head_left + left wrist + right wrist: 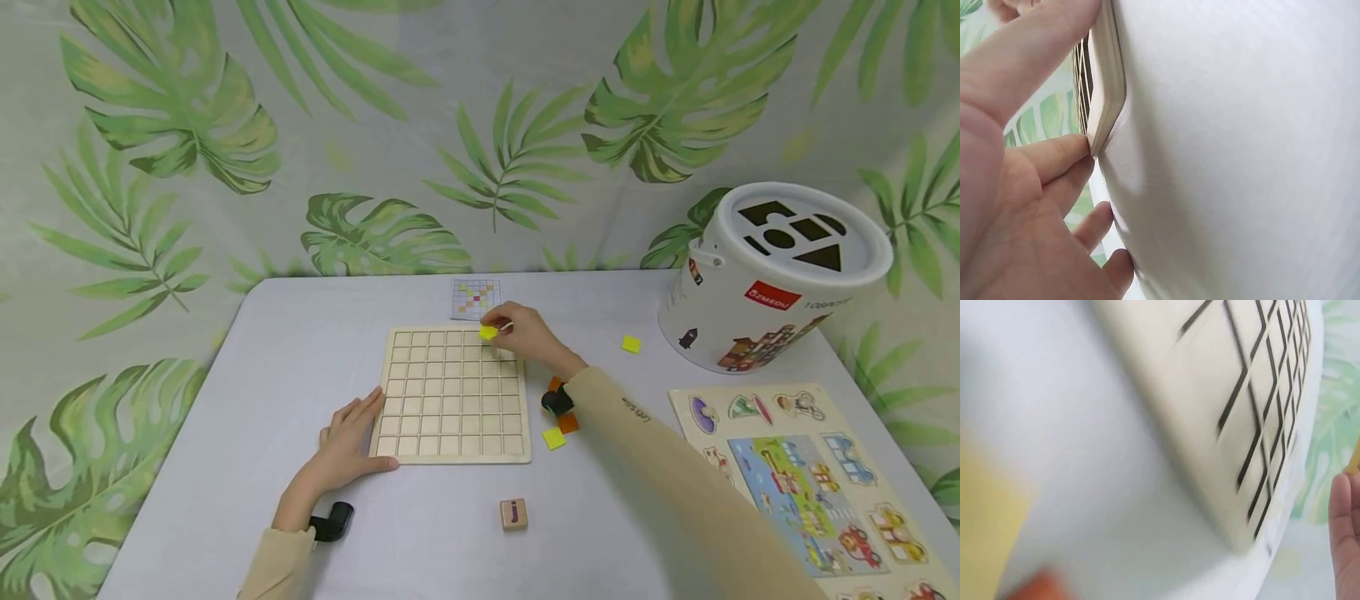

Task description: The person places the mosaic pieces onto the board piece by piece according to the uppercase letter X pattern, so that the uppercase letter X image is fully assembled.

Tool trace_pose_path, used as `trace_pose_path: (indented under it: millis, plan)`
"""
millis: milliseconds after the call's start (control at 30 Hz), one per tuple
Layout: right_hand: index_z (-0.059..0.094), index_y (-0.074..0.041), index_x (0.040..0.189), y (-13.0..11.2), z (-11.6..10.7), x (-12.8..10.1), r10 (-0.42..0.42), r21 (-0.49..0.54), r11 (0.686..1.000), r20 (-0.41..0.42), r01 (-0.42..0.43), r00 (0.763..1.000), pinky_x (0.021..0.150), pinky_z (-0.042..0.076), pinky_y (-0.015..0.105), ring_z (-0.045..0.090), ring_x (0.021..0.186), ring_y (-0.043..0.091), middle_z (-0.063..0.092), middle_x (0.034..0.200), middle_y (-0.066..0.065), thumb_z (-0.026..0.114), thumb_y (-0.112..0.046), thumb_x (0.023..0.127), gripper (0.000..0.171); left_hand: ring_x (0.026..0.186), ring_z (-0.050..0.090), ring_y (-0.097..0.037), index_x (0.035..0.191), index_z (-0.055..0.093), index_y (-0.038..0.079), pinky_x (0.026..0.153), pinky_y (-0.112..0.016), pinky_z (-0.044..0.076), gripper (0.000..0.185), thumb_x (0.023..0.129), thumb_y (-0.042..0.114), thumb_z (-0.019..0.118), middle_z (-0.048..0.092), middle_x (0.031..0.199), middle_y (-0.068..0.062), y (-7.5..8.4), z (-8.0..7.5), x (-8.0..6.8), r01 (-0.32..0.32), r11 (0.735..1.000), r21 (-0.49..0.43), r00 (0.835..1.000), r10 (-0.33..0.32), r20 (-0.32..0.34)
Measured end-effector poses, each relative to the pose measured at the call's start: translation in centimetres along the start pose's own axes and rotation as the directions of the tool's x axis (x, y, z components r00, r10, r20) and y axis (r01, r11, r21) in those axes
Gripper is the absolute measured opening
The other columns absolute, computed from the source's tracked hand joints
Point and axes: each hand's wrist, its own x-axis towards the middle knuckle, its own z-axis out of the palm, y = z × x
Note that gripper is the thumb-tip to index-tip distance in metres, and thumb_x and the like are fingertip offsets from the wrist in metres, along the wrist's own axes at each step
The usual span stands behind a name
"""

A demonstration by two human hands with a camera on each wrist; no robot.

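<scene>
A pale wooden grid board lies flat on the white table. My left hand spreads at its lower left corner, fingers along the left edge and thumb at the front edge; the left wrist view shows the thumb and fingertips touching the board's side. Over the top right squares, my right hand pinches a small yellow square tile between thumb and fingers. In the right wrist view that tile shows only partly at the right border. Just behind the board lies a printed pattern card with coloured squares.
Right of the board are a yellow tile and orange tiles, partly under the right wrist. Another yellow tile lies farther right. A white bucket, a picture puzzle board and a letter block also stand about.
</scene>
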Motion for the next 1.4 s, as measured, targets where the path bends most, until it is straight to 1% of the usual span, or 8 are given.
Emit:
trace_pose_path:
  millis: [133, 367, 667, 900, 1000, 1133, 1267, 1400]
  plan:
    - [0.066, 0.002, 0.111, -1.4, 2.5, 1.6, -0.049, -0.003, 0.999, 0.073, 0.05, 0.996, 0.084, 0.047, 0.029, 0.056, 0.099, 0.023, 0.062, 0.11, 0.011, 0.065, 0.006, 0.083, 0.028, 0.138, 0.014, -0.041, 0.15, 0.027, 0.002, 0.092, -0.061, 0.019, 0.1, 0.074, 0.039, 0.08, 0.019, 0.157, -0.012, -0.2, 0.1, -0.1, -0.002, 1.0, -0.001, 1.0, 0.002, -0.007]
    - [0.067, -0.002, 0.11, -3.0, 6.2, 3.6, -0.049, -0.044, 0.997, 0.151, 0.057, 0.987, 0.082, 0.046, 0.027, 0.057, 0.097, 0.02, 0.063, 0.107, 0.006, 0.069, 0.001, 0.085, 0.025, 0.138, 0.013, -0.041, 0.15, 0.027, 0.001, 0.091, -0.061, 0.019, 0.099, 0.075, 0.04, 0.08, 0.019, 0.157, -0.01, -0.4, 0.2, 0.0, -0.005, 1.0, -0.005, 1.0, 0.005, -0.004]
    - [0.069, -0.004, 0.103, -4.0, 8.9, 5.1, -0.089, -0.287, 0.948, 0.177, 0.138, 0.98, 0.083, 0.044, 0.026, 0.058, 0.09, 0.017, 0.065, 0.099, 0.006, 0.062, 0.006, 0.084, 0.022, 0.138, 0.013, -0.042, 0.15, 0.027, 0.001, 0.092, -0.064, 0.017, 0.099, 0.076, 0.042, 0.079, 0.018, 0.158, -0.011, -0.2, 0.0, 0.0, 0.001, 1.0, -0.014, 1.0, -0.001, 0.005]
    - [0.07, -0.006, 0.102, -4.6, 9.7, 5.4, -0.038, -0.383, 0.917, 0.18, 0.106, 0.983, 0.083, 0.045, 0.027, 0.058, 0.092, 0.017, 0.064, 0.1, 0.005, 0.061, 0.008, 0.083, 0.025, 0.138, 0.013, -0.042, 0.15, 0.027, 0.001, 0.092, -0.063, 0.018, 0.099, 0.075, 0.042, 0.079, 0.018, 0.158, -0.011, -0.2, 0.0, 0.0, 0.004, 1.0, -0.013, 1.0, -0.004, 0.006]
    - [0.07, -0.006, 0.103, -4.6, 9.6, 5.3, -0.037, -0.365, 0.925, 0.182, 0.103, 0.983, 0.083, 0.045, 0.027, 0.058, 0.093, 0.017, 0.064, 0.101, 0.005, 0.061, 0.008, 0.083, 0.026, 0.138, 0.013, -0.041, 0.15, 0.027, 0.002, 0.092, -0.062, 0.019, 0.1, 0.075, 0.042, 0.079, 0.018, 0.158, -0.009, -0.3, 0.1, 0.0, 0.015, 1.0, -0.015, 1.0, -0.014, 0.009]
    - [0.07, -0.007, 0.108, -4.3, 8.5, 4.8, -0.028, -0.267, 0.961, 0.169, 0.073, 0.985, 0.081, 0.045, 0.026, 0.056, 0.093, 0.015, 0.064, 0.104, 0.003, 0.06, 0.003, 0.086, 0.026, 0.138, 0.013, -0.041, 0.15, 0.026, 0.001, 0.092, -0.062, 0.018, 0.099, 0.075, 0.041, 0.079, 0.017, 0.158, -0.01, -0.2, 0.1, 0.0, 0.018, 1.0, -0.023, 1.0, -0.017, 0.011]
    - [0.068, -0.004, 0.111, -3.8, 5.9, 3.6, -0.002, -0.087, 0.996, 0.147, 0.014, 0.989, 0.079, 0.045, 0.029, 0.056, 0.093, 0.018, 0.064, 0.108, 0.008, 0.062, -0.002, 0.09, 0.022, 0.138, 0.012, -0.042, 0.15, 0.026, 0.001, 0.093, -0.063, 0.017, 0.099, 0.076, 0.04, 0.079, 0.017, 0.158, -0.011, -0.2, 0.1, 0.0, 0.02, 0.999, -0.03, 1.0, -0.019, 0.013]
    - [0.067, 0.001, 0.112, -2.4, 2.6, 1.9, -0.009, 0.022, 1.0, 0.125, 0.006, 0.992, 0.082, 0.046, 0.034, 0.059, 0.096, 0.023, 0.064, 0.112, 0.016, 0.064, -0.002, 0.088, 0.024, 0.139, 0.011, -0.041, 0.15, 0.026, 0.001, 0.093, -0.062, 0.016, 0.1, 0.075, 0.039, 0.08, 0.016, 0.158, -0.01, -0.2, 0.1, 0.0, 0.026, 0.999, -0.033, 1.0, -0.026, 0.015]
